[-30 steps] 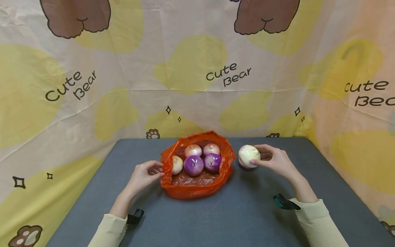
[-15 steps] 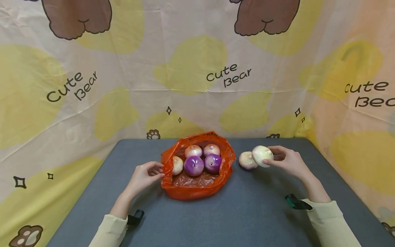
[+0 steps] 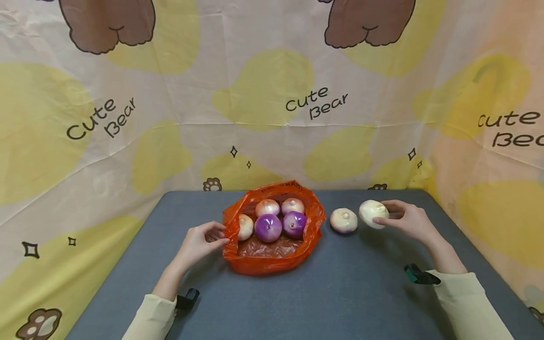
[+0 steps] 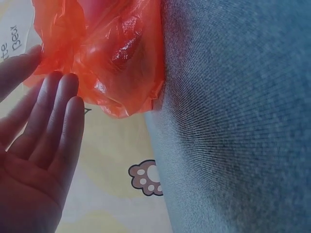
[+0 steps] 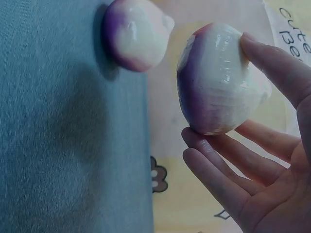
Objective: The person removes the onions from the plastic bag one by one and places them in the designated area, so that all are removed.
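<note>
In the head view, my right hand (image 3: 410,222) holds a purple-and-white onion (image 3: 374,214) between thumb and fingers, raised off the table. The right wrist view shows that onion (image 5: 218,80) with its pale, nubbed end facing away from the table. To its left a second onion (image 3: 344,220) rests on the table. My left hand (image 3: 205,242) pinches the left rim of an orange-red plastic bag (image 3: 267,265), whose mouth faces me. Inside lie several onions (image 3: 267,228), some with purple ends showing. From the left wrist, the thumb and fingers meet the bag's thin film (image 4: 121,63).
A grey table (image 3: 297,307) carries everything. Behind it hangs a cloth backdrop (image 3: 263,89) with bears and lettering. Each wrist wears a dark strap (image 3: 420,275).
My right hand has moved right with its onion, away from the bag, uncovering the onion on the table. The left hand and bag have stayed in place.
</note>
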The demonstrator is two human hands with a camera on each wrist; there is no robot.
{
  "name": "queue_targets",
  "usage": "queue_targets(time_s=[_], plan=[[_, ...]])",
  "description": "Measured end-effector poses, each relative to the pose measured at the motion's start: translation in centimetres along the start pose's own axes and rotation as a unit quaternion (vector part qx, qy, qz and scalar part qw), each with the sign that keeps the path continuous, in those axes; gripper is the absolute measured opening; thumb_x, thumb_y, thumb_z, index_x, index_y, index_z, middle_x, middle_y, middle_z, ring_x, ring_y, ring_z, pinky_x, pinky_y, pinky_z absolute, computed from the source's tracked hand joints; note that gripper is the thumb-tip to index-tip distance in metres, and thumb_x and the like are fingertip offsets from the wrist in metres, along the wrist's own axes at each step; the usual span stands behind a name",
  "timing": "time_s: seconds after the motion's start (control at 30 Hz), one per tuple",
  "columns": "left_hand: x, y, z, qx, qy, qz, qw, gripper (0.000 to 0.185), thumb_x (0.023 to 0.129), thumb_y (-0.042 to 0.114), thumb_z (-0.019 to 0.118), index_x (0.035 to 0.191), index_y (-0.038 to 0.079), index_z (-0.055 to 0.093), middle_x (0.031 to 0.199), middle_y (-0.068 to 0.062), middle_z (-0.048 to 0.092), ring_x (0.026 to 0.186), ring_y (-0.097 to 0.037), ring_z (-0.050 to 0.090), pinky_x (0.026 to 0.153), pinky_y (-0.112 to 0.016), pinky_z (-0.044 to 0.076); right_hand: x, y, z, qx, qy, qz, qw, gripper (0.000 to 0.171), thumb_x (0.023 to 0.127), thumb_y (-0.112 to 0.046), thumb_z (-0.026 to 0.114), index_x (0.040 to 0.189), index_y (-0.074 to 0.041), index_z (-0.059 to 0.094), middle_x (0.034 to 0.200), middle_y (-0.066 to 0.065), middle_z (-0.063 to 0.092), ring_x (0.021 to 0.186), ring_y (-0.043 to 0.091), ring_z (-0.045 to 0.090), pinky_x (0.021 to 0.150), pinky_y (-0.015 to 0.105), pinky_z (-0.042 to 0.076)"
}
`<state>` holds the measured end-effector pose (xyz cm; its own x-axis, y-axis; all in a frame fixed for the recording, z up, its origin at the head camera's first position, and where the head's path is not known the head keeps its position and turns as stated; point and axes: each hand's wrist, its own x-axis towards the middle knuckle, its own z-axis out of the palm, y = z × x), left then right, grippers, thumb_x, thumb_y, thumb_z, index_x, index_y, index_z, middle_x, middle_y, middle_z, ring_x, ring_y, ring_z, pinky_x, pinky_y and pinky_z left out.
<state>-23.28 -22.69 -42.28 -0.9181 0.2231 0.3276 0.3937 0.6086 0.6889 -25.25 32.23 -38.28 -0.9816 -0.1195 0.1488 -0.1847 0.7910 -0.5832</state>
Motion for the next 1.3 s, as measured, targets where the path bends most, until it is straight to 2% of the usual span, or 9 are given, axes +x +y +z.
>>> queue_targets(time_s=[0.23,0.6,0.83,1.03,1.3], plan=[[0.1,0.0,0.0,0.0,-0.01,-0.013,0.9999,0.025,0.078,0.033,0.078,0.094,0.017,0.067,0.081,0.003,0.069,0.07,-0.009,0.063,0.065,-0.023,0.053,0.2,0.9,-0.2,-0.015,-0.005,0.012,1.0,0.072,0.08,-0.052,0.069,0.132,-0.005,0.052,0.122,0.023,0.061,0.104,0.037,0.063,0.076,0.043,0.052],[0.2,0.0,0.3,0.004,-0.009,-0.012,0.9999,0.015,0.079,0.025,0.077,0.088,0.018,0.067,0.078,0.005,0.068,0.069,-0.008,0.063,0.063,-0.023,0.052,1.0,2.6,0.2,-0.024,-0.028,0.03,0.999,0.076,0.08,-0.056,0.067,0.132,-0.002,0.051,0.124,0.025,0.059,0.11,0.04,0.058,0.082,0.05,0.049],[0.2,0.1,0.4,-0.004,-0.01,-0.016,0.9998,0.013,0.08,0.024,0.077,0.087,0.018,0.067,0.077,0.004,0.068,0.068,-0.008,0.063,0.063,-0.024,0.052,1.7,3.7,1.0,-0.034,-0.036,0.034,0.998,0.073,0.08,-0.056,0.067,0.129,-0.003,0.054,0.122,0.023,0.061,0.11,0.04,0.057,0.083,0.05,0.048],[0.1,0.2,0.4,-0.007,-0.008,-0.017,0.9998,0.013,0.08,0.025,0.077,0.086,0.018,0.067,0.077,0.004,0.068,0.067,-0.009,0.063,0.063,-0.024,0.053,2.1,4.3,2.0,-0.034,-0.046,0.046,0.997,0.077,0.079,-0.057,0.067,0.13,-0.001,0.052,0.121,0.025,0.061,0.111,0.044,0.054,0.085,0.055,0.045],[-0.1,0.3,0.2,-0.01,-0.007,-0.016,0.9998,0.014,0.08,0.025,0.076,0.087,0.018,0.067,0.078,0.005,0.068,0.069,-0.008,0.063,0.064,-0.024,0.053,2.4,4.6,2.9,-0.028,-0.05,0.046,0.997,0.079,0.079,-0.058,0.067,0.131,-0.001,0.051,0.122,0.026,0.06,0.112,0.044,0.054,0.084,0.053,0.046]])
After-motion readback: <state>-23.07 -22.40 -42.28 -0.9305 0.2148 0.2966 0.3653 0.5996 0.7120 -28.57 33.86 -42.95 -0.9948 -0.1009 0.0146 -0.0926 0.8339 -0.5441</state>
